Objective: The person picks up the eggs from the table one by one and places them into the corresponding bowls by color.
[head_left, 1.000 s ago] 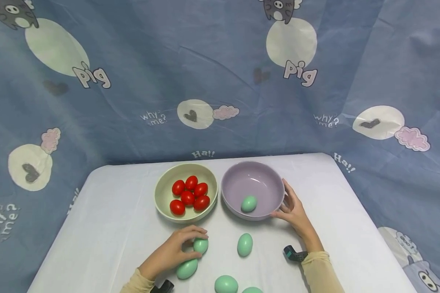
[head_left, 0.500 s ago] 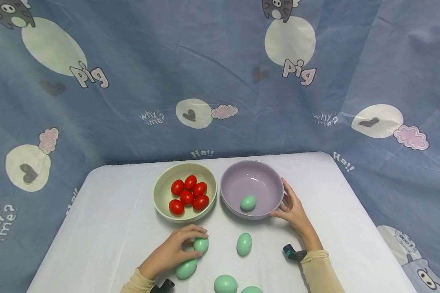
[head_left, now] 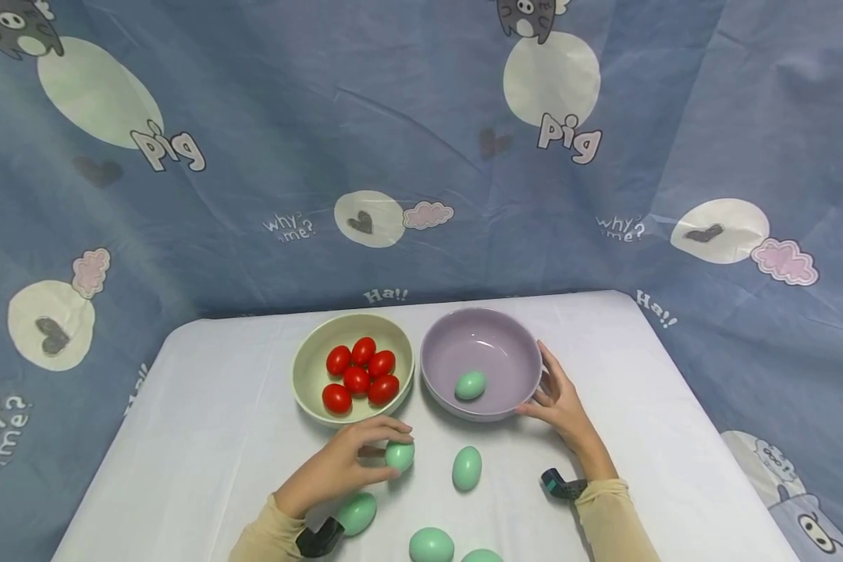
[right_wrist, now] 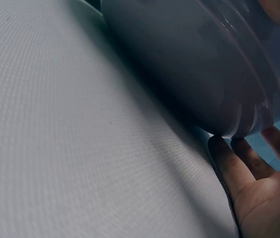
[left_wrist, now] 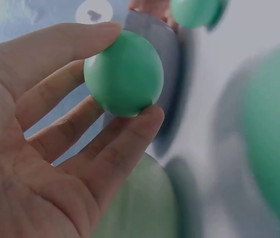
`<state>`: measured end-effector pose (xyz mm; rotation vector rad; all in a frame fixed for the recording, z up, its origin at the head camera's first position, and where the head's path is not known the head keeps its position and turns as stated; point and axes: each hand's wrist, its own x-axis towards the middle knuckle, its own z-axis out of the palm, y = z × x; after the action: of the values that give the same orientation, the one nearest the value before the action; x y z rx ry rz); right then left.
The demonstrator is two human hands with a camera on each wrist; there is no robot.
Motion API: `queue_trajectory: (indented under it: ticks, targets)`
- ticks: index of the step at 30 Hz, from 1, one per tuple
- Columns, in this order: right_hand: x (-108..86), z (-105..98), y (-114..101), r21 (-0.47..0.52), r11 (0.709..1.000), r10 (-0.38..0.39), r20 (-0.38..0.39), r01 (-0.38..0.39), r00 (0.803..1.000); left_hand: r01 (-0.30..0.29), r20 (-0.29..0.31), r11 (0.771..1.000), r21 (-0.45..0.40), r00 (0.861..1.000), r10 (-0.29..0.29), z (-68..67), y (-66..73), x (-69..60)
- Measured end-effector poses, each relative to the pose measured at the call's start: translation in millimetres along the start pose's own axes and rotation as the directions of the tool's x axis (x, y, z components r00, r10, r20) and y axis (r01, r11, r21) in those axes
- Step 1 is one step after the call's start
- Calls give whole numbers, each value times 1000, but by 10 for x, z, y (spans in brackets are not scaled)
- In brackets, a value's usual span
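Observation:
My left hand [head_left: 347, 460] pinches a green egg [left_wrist: 125, 74] between thumb and fingertips, just in front of the pale green bowl [head_left: 305, 402]. In the left wrist view, the egg is held off the white surface. At the right side of the purple bowl [head_left: 439, 336], my right hand [head_left: 564, 407] holds the outer wall, with thumb and fingers spread round it. In the right wrist view, several fingertips [right_wrist: 222, 144] touch the bowl's side. One green egg [head_left: 471, 385] lies inside the purple bowl. Several red egg-shaped pieces [head_left: 356, 380] lie in the pale green bowl.
On the white table [head_left: 204, 437] lie more green eggs: one [head_left: 467, 468] in front of the purple bowl, one [head_left: 357, 513] by my left wrist, and one [head_left: 432, 544] near the front edge of view. A printed blue cloth [head_left: 274, 156] hangs behind.
My left hand has moved forward and right with the egg it pinches, away from the egg beside it. Inside the purple bowl, the egg has shifted slightly left. My right hand stays at the bowl.

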<state>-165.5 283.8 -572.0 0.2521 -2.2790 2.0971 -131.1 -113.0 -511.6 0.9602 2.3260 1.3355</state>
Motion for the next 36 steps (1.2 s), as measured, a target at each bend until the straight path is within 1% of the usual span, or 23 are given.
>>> queue_trajectory:
  ticks: [3,5,9,13,19,24,29,32,36]
  targets:
    - [-4,-1,3,1,1000,1,1,-1,1000,-3,30,1000,-18,1000,3,-33,116,86]
    - [-3,-4,6,0,1000,1,2,-1,1000,-16,43,1000,-20,999,17,-60,195,150]
    - [3,-7,6,0,1000,-9,11,9,1000,-54,53,998,16,997,53,-129,334,292]
    - [4,0,-6,1,1000,-9,16,9,1000,-77,64,997,29,995,75,-201,423,456]
    - [8,3,1,5,1000,-13,21,13,1000,-76,81,997,14,994,75,-286,521,704]
    - [8,-1,1,11,1000,-12,21,12,1000,-94,97,995,9,991,93,-325,603,906]
    - [10,-7,2,5,1000,-15,17,15,1000,-125,120,992,14,985,122,-317,626,1149]
    - [11,-11,4,6,1000,-16,20,16,1000,-127,146,992,0,981,126,-293,637,1308]
    - [11,-14,4,19,1000,-15,25,14,1000,-154,183,987,36,972,145,-246,647,1541]
